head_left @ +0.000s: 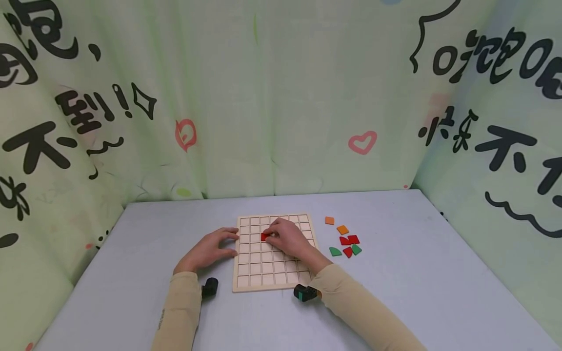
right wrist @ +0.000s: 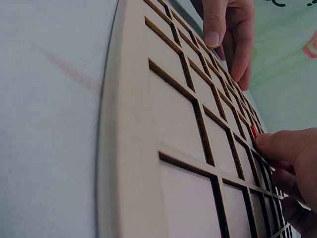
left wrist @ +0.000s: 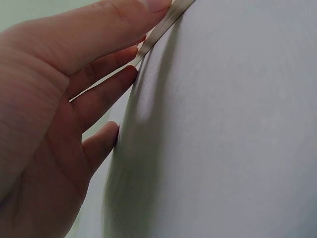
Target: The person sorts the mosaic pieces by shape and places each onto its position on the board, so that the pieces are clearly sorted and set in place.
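Note:
A pale wooden grid board (head_left: 243, 282) lies flat on the table, its square cells divided by raised strips. My right hand (head_left: 290, 239) reaches over the board and pinches a small red tile (head_left: 264, 237) at a cell left of the middle. In the right wrist view the thumb meets that red tile (right wrist: 254, 131), whose full shape the fingers hide. At the board's left edge my left hand (head_left: 212, 249) rests with fingers spread and thumb apart. The left wrist view shows its thumb and fingers (left wrist: 106, 94) against the board's side (left wrist: 161, 30), holding no tile.
Right of the board lie several loose tiles: an orange square (head_left: 329, 221), another orange piece (head_left: 342, 229), red pieces (head_left: 353, 239) and green pieces (head_left: 335, 252) with curved edges. A printed curtain (head_left: 272, 122) stands behind the white table (head_left: 175, 219) and along both sides.

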The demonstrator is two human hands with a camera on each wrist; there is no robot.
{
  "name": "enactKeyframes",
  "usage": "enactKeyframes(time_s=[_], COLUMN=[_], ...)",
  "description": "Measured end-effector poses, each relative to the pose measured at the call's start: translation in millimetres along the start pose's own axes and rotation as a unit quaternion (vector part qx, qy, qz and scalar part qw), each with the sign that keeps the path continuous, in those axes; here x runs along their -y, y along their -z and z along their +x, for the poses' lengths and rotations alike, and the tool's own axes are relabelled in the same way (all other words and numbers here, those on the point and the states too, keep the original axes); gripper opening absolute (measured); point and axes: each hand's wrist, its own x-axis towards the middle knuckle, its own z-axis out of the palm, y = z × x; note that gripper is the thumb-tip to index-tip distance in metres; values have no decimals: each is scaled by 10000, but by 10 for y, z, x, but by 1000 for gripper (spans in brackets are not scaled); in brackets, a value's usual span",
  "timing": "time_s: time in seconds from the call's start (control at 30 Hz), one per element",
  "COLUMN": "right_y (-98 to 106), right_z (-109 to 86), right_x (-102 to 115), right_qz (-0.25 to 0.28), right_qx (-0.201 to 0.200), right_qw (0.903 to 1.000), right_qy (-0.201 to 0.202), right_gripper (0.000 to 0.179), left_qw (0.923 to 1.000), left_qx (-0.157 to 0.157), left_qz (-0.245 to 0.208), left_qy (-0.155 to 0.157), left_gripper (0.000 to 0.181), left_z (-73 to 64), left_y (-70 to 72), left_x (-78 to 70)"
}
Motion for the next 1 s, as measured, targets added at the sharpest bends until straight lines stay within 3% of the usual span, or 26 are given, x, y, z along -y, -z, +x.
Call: enactKeyframes(time_s=[0.67,1.0], right_y=[-24,-50], right_z=[7,20], right_x=[22,4], right_qz=[167,146], right_qx=[-144,-160], right_qw=[9994,9996], right_qy=[-274,-181], right_gripper=[21,18], left_qw=[9999,10000], left_qx=[23,17], left_qz=[-41,22], left_qy=[136,86], left_gripper=[43,43], left_z=[7,9], left_y=[4,10], left_x=[-18,-8])
